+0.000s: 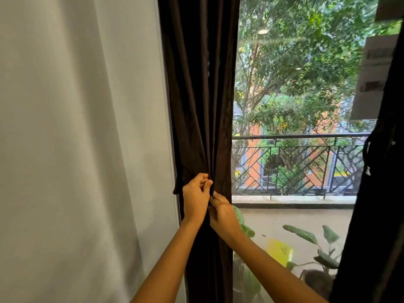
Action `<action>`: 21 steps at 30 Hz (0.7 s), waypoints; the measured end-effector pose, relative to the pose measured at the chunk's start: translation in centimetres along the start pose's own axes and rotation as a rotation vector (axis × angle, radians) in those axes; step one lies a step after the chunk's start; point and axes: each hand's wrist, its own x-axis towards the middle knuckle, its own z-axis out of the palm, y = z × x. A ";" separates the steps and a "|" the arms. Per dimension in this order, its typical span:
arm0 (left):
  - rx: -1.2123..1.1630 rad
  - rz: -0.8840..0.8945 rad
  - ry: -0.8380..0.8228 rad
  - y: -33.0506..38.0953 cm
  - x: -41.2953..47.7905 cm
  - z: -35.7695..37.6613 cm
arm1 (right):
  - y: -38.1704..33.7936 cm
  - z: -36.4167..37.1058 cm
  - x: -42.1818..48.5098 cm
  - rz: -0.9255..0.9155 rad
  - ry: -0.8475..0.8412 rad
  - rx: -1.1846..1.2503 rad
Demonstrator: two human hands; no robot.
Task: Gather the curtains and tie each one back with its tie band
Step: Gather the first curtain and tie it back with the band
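Note:
A dark brown curtain [196, 95] hangs gathered in folds at the left side of the window. At waist height a dark tie band [179, 189] wraps round it and the folds pinch in there. My left hand [195, 197] pinches the band's end against the front of the bundle. Just below and to the right, my right hand [222, 213] grips the dark fabric or band; which of the two I cannot tell. A second dark curtain [380, 193] hangs at the right edge, with a band [367, 154] round it.
A plain pale wall [76, 138] fills the left half. Through the window glass [295, 84] I see a balcony railing [295, 165], trees and buildings. Leafy potted plants [317, 248] and a yellow tag [278, 251] stand low by the glass.

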 end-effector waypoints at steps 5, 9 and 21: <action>0.010 0.017 -0.011 0.5 -0.1 0.1 | 0.1 -0.1 -0.3 -0.003 -0.031 0.027; 0.025 0.027 -0.038 0.5 -0.2 -0.1 | 0.2 -0.5 -0.6 -0.016 -0.062 0.020; 0.064 0.024 -0.021 1.3 -0.6 0.0 | 0.1 -1.0 -0.7 -0.042 -0.042 -0.113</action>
